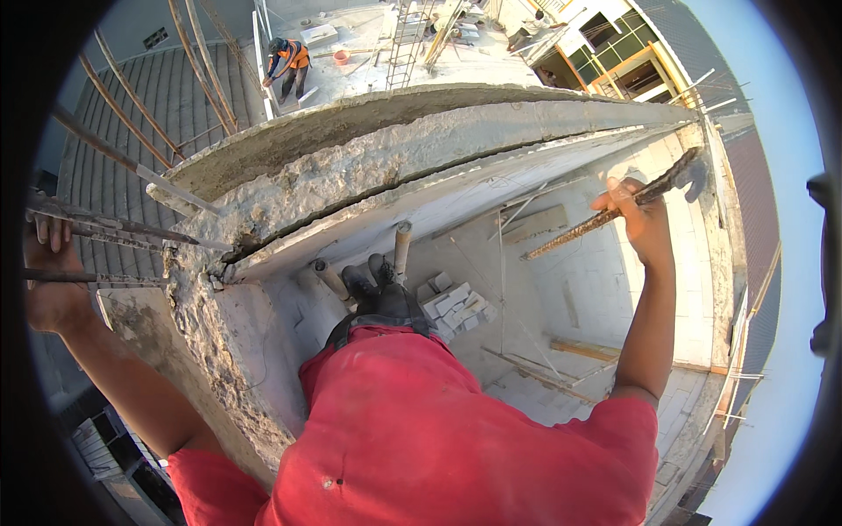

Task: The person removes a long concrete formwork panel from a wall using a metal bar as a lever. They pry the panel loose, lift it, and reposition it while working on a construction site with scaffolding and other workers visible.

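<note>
My right hand (633, 215) is raised on the right, its fingers wrapped round the handle of a hammer (579, 237). That handle looks like a ribbed, rusty steel bar, and the dark head sits at its upper right end, slightly blurred. At the far left, my left hand (51, 272) is closed round steel rebar (114, 230) that sticks out from the wall corner; which of the rods it grips is partly hidden. Between my hands runs the broken, rough top of a concrete wall (329, 175), with a dark gap along it.
Two round poles (402, 250) rise by my dark boots (368, 279). Below lie a pile of pale blocks (456, 305) and wooden planks (583, 351). Slanting poles (132, 110) stand at left. Beyond the wall, a person in an orange vest (289, 66) bends near an orange bucket (341, 57).
</note>
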